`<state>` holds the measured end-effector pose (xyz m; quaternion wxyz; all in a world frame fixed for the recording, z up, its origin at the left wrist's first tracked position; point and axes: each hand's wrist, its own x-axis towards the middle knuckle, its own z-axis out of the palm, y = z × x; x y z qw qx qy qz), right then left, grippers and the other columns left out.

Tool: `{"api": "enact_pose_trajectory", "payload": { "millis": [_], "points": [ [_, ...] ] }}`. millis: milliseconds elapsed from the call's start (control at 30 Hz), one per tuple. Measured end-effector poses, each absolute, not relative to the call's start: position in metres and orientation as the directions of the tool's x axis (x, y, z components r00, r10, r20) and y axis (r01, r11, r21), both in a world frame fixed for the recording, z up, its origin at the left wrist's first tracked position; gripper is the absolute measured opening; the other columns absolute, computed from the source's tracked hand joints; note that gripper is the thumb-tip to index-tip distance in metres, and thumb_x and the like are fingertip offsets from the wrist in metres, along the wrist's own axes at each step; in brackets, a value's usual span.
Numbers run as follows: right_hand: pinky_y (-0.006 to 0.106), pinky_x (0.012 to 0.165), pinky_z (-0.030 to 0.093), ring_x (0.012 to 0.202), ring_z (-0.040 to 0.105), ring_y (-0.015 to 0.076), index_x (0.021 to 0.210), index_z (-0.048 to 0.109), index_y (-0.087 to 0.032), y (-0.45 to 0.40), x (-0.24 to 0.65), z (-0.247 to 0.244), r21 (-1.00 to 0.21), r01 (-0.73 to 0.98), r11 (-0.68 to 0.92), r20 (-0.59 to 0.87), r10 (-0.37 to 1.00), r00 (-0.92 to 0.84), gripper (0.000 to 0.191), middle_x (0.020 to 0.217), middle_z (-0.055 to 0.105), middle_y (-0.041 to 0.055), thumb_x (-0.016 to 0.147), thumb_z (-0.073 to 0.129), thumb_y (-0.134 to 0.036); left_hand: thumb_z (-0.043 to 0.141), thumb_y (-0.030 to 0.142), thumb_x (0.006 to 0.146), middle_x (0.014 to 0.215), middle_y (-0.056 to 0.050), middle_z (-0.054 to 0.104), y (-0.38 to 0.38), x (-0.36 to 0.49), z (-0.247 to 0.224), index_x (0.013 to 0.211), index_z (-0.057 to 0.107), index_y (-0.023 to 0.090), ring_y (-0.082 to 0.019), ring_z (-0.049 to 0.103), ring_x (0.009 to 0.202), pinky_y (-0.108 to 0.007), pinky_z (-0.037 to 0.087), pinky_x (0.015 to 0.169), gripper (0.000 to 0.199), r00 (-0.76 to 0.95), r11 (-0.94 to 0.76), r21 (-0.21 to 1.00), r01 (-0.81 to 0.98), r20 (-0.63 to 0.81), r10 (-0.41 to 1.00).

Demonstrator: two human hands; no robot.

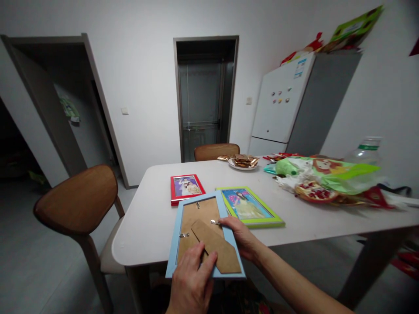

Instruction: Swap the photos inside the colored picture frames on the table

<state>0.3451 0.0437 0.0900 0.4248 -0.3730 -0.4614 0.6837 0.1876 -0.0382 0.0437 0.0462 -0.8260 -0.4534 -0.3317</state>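
Observation:
A light blue photo frame (226,205) is tilted back-side up at the near edge of the table, showing its brown backing board, small metal clips and a brown easel stand (225,253). My right hand (241,237) grips its right edge, thumb by a clip. Over the lower left part lies my left hand (193,277), its fingers bent against the backing beside the stand; the fingertips' exact hold is partly hidden. Just beyond, a green photo frame (250,205) lies face up with a picture of a person in a yellow dress. A red photo frame (187,187) lies farther left.
On the white table (147,218) stands a plate (244,163) of wrapped snacks. To the right are a green plastic bag (340,172), a cut pomegranate (314,192) and a clear bottle (366,152). Brown chairs (78,198) flank the table; a fridge (283,96) stands behind.

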Motion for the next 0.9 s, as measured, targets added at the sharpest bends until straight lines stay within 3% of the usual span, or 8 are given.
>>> {"api": "enact_pose_trajectory", "payload": {
  "millis": [167, 233, 333, 433, 533, 700, 800, 900],
  "points": [
    [0.029, 0.065, 0.046, 0.067, 0.06, 0.017, 0.105, 0.05, -0.013, 0.07, 0.344, 0.066, -0.993, -0.076, -0.085, -0.054, 0.938, -0.342, 0.047, 0.08, 0.065, 0.005, 0.06, 0.048, -0.023, 0.045, 0.005, 0.066, 0.124, -0.011, 0.046, -0.03, 0.194, 0.035, 0.117, 0.047, 0.027, -0.025, 0.044, 0.112, -0.039, 0.039, 0.091, 0.056, 0.322, -0.413, 0.296, 0.862, 0.311, 0.894],
    [0.028, 0.064, 0.045, 0.068, 0.059, 0.0165, 0.108, 0.049, -0.013, 0.079, 0.344, 0.06, -0.995, 0.096, 0.027, 0.001, 0.965, -0.261, 0.05, 0.081, 0.065, 0.0049, 0.059, 0.048, -0.02, 0.046, 0.005, 0.066, 0.125, -0.011, 0.045, -0.028, 0.197, 0.035, 0.116, 0.047, 0.026, -0.026, 0.043, 0.112, -0.04, 0.038, 0.092, 0.055, 0.303, -0.377, 0.304, 0.875, 0.265, 0.915],
    [0.026, 0.065, 0.043, 0.069, 0.057, 0.0166, 0.109, 0.05, -0.012, 0.09, 0.346, 0.051, -0.85, 0.494, 0.185, 0.131, 0.981, -0.144, 0.051, 0.082, 0.064, 0.0063, 0.059, 0.048, -0.018, 0.047, 0.005, 0.067, 0.126, -0.011, 0.044, -0.025, 0.2, 0.035, 0.114, 0.049, 0.025, -0.025, 0.042, 0.113, -0.039, 0.037, 0.093, 0.052, 0.301, -0.366, 0.317, 0.875, 0.236, 0.924],
    [0.027, 0.073, 0.04, 0.079, 0.055, 0.0183, 0.106, 0.054, -0.01, 0.094, 0.347, 0.04, -0.622, 0.727, 0.292, 0.243, 0.954, -0.176, 0.046, 0.09, 0.061, 0.0103, 0.061, 0.047, -0.017, 0.048, 0.006, 0.066, 0.126, -0.01, 0.044, -0.023, 0.199, 0.034, 0.114, 0.049, 0.024, -0.024, 0.041, 0.114, -0.039, 0.035, 0.095, 0.051, 0.314, -0.371, 0.328, 0.869, 0.213, 0.925],
    [0.027, 0.08, 0.037, 0.086, 0.052, 0.0192, 0.102, 0.058, -0.01, 0.092, 0.347, 0.032, -0.469, 0.81, 0.353, 0.287, 0.928, -0.238, 0.041, 0.092, 0.059, 0.0115, 0.063, 0.047, -0.016, 0.054, 0.011, 0.064, 0.126, -0.008, 0.045, -0.022, 0.189, 0.037, 0.116, 0.047, 0.022, -0.025, 0.039, 0.115, -0.043, 0.03, 0.097, 0.053, 0.314, -0.36, 0.353, 0.864, 0.181, 0.932],
    [0.028, 0.085, 0.032, 0.098, 0.046, 0.0208, 0.095, 0.061, -0.014, 0.089, 0.347, 0.034, -0.36, 0.827, 0.432, 0.319, 0.89, -0.326, 0.035, 0.109, 0.051, 0.0119, 0.062, 0.049, -0.014, 0.064, 0.02, 0.059, 0.126, -0.012, 0.044, -0.018, 0.164, 0.042, 0.108, 0.052, 0.018, -0.027, 0.036, 0.118, -0.05, 0.018, 0.1, 0.05, 0.196, -0.231, 0.427, 0.874, 0.125, 0.973],
    [0.027, 0.08, 0.033, 0.089, 0.048, 0.0194, 0.077, 0.065, -0.016, 0.091, 0.346, 0.041, -0.293, 0.816, 0.499, 0.255, 0.863, -0.436, 0.023, 0.097, 0.056, 0.0083, 0.063, 0.048, -0.011, 0.065, 0.018, 0.057, 0.125, -0.012, 0.045, -0.016, 0.155, 0.042, 0.099, 0.056, 0.018, -0.026, 0.036, 0.118, -0.048, 0.017, 0.1, 0.043, 0.222, -0.257, 0.501, 0.827, 0.13, 0.966],
    [0.026, 0.076, 0.034, 0.082, 0.049, 0.0186, 0.073, 0.066, -0.016, 0.095, 0.342, 0.043, -0.251, 0.834, 0.49, 0.229, 0.868, -0.441, 0.022, 0.086, 0.059, 0.0074, 0.068, 0.045, -0.011, 0.065, 0.015, 0.057, 0.121, -0.011, 0.049, -0.014, 0.153, 0.043, 0.1, 0.055, 0.019, -0.024, 0.039, 0.116, -0.048, 0.017, 0.1, 0.045, 0.227, -0.274, 0.569, 0.775, 0.154, 0.962]
  ]
}}
